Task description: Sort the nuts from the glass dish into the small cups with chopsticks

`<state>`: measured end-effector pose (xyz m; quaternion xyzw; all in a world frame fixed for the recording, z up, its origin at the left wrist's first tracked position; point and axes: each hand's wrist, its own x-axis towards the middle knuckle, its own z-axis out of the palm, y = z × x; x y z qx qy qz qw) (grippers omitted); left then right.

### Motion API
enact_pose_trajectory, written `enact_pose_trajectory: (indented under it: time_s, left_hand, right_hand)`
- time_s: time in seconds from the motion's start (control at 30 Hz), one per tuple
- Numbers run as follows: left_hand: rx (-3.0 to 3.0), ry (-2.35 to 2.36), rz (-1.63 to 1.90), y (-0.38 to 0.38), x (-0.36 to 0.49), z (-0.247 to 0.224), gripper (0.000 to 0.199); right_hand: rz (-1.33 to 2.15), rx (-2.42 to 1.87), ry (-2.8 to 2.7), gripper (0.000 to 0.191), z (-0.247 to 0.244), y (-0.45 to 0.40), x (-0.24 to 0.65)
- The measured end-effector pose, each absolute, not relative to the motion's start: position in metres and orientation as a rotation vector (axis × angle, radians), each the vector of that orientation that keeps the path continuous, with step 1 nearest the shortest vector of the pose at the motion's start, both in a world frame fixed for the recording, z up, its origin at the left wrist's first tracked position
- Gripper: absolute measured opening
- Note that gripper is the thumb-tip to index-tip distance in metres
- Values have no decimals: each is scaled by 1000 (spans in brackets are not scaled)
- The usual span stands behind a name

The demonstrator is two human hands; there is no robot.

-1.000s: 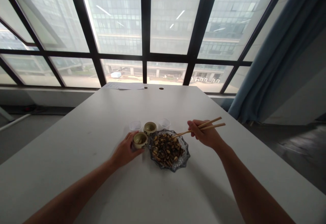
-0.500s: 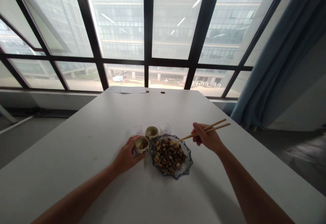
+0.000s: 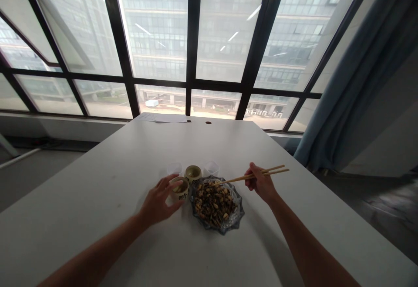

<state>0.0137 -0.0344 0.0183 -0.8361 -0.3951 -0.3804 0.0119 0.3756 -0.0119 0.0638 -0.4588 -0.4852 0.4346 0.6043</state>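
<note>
My left hand (image 3: 158, 202) is curved around a small pale cup with dark lettering (image 3: 183, 194), its index finger lying over the rim and the thumb low on the near side. A pair of wooden chopsticks (image 3: 276, 169) is in my right hand (image 3: 261, 184). Their tips reach the far part of a scalloped glass bowl (image 3: 239, 217), touching or just above a heap of mixed seeds and nuts (image 3: 215, 204). What the tips pinch, if anything, is too small to tell.
Behind the held cup stands a second similar cup (image 3: 193, 172), flanked by two clear plastic cups, one at left (image 3: 174, 168) and one at right (image 3: 211, 168). Papers (image 3: 170, 118) lie at the white table's (image 3: 212, 143) far edge. A blue curtain (image 3: 329, 134) hangs at right.
The chopstick tips have shifted left toward the bowl's far-left part, and my right hand has lowered slightly. My left index finger now lies across the cup's rim. The view has tilted a little.
</note>
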Motion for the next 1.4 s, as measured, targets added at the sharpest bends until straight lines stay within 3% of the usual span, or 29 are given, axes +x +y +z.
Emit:
enact_pose_trajectory:
  time_s: [0.17, 0.5, 0.7, 0.83, 1.13, 1.4]
  left_hand:
    - [-2535, -1282, -1069, -34, 26, 39, 35]
    - [-2813, -1751, -345, 19, 69, 76, 76]
    - [-2853, -1790, -5, 39, 79, 86, 82]
    - [-2831, -1806, -28, 42, 81, 84, 77]
    - [-2768, -1660, -467, 47, 79, 63, 65]
    - [-2757, -1671, -557, 44, 80, 62, 64]
  right_hand:
    - [1069, -1052, -1223, 58, 58, -12, 375]
    - [1136, -1039, -1183, 58, 48, -9, 372]
    - [1124, -1035, -1204, 57, 40, -6, 373]
    - [1111, -1038, -1200, 57, 38, -4, 374]
    - [1017, -962, -1053, 55, 44, -4, 370]
    - [948, -889, -956, 56, 49, -6, 352]
